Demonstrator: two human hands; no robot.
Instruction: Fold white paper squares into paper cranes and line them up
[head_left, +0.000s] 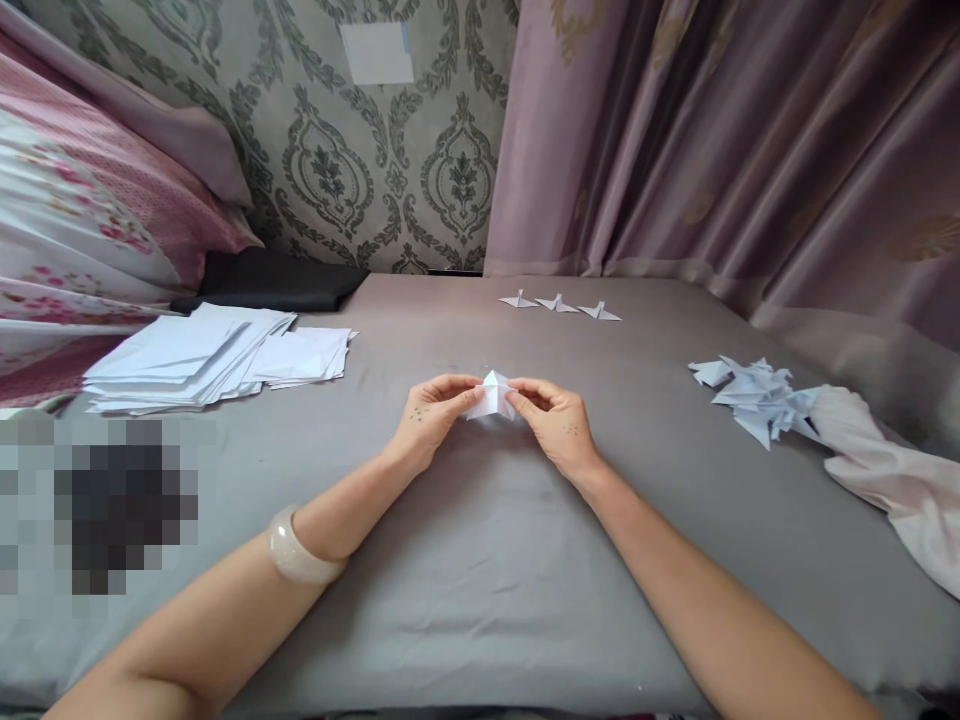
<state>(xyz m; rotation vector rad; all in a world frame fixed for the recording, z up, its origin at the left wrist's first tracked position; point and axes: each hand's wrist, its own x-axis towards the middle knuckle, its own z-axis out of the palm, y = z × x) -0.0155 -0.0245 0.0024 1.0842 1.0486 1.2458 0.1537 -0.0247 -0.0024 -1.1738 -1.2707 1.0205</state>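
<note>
A small piece of folded white paper [493,397] is held between my two hands over the middle of the grey-covered surface [480,580]. My left hand [433,415] pinches its left side between thumb and fingers. On the opposite side, my right hand [556,418] grips it the same way. The paper has a raised point at the top and creased flaps spreading to both sides. Fingertips behind the paper are partly hidden.
Stacked white sheets [172,350] lie at the left, beside smaller paper squares [304,355]. Three folded paper birds [556,303] stand in a row at the back. Several more folded papers [761,392] are heaped at the right by a pale cloth [885,460]. Curtains [637,140] hang behind.
</note>
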